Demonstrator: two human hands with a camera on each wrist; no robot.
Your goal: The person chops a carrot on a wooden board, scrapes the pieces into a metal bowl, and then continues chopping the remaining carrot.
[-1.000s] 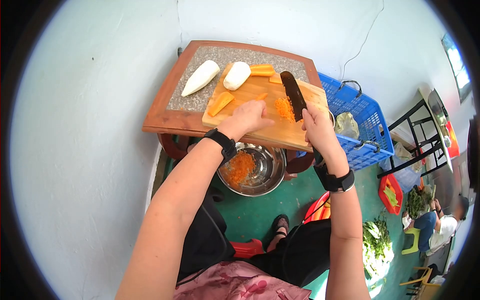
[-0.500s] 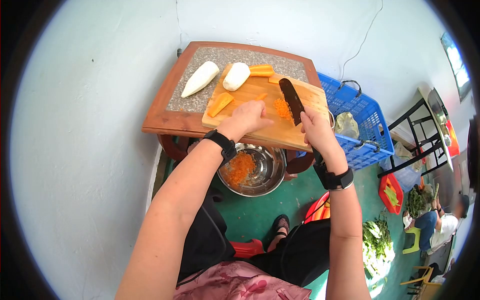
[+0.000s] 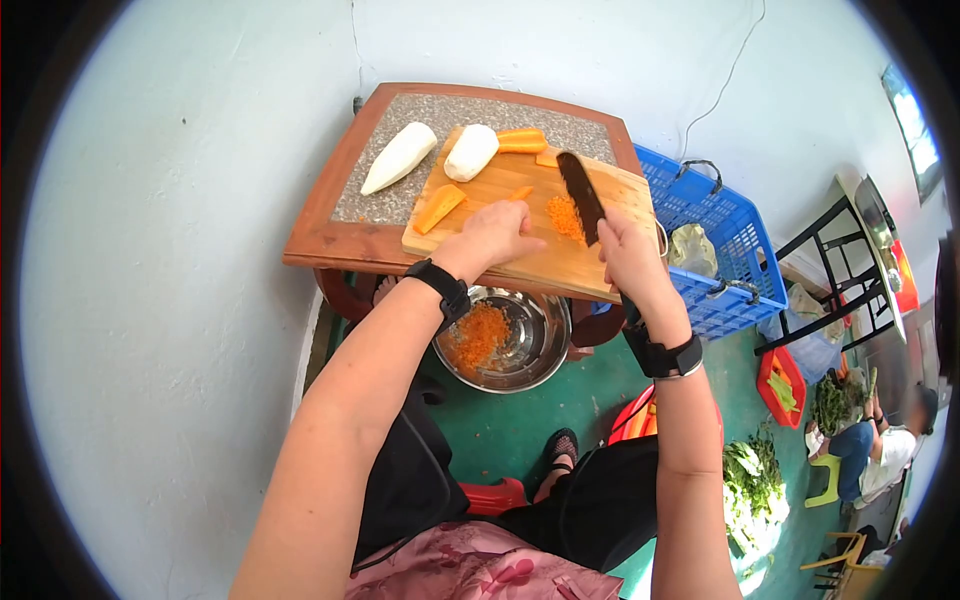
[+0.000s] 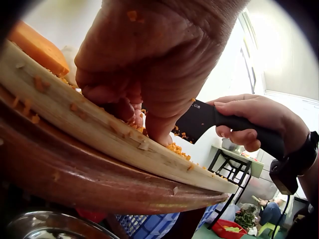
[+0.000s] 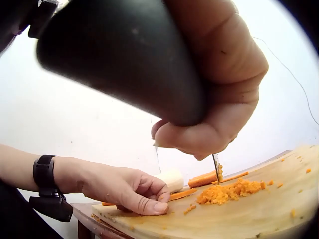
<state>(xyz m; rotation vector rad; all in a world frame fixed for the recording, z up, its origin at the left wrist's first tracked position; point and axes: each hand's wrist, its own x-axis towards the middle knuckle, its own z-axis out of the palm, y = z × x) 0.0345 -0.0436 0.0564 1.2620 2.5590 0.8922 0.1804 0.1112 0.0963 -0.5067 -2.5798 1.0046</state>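
My right hand (image 3: 640, 262) grips the black handle of a kitchen knife (image 3: 580, 193). The dark blade stands on edge beside a heap of finely chopped carrot (image 5: 232, 191) on the wooden cutting board (image 3: 560, 268). My left hand (image 3: 497, 236) rests near the board's front edge, fingers loosely curled, holding nothing visible. Its thumb tip touches the wood, with carrot crumbs around it. Past its knuckles lies a small carrot piece (image 3: 521, 193); a thicker carrot chunk (image 3: 441, 208) is to its left. At the back of the board are a peeled white radish (image 3: 471, 152) and a carrot length (image 3: 522, 140).
Another white radish (image 3: 399, 158) lies on the stone-topped table (image 3: 350, 235). Below the front edge, a steel bowl (image 3: 545, 340) holds chopped carrot. A blue basket (image 3: 735, 215) stands at the right. Leafy greens (image 3: 755, 490) lie on the floor; a person (image 3: 885, 450) sits far right.
The knife blade has dipped and shifted slightly left over the chopped carrot. My left hand has stayed in place on the board.
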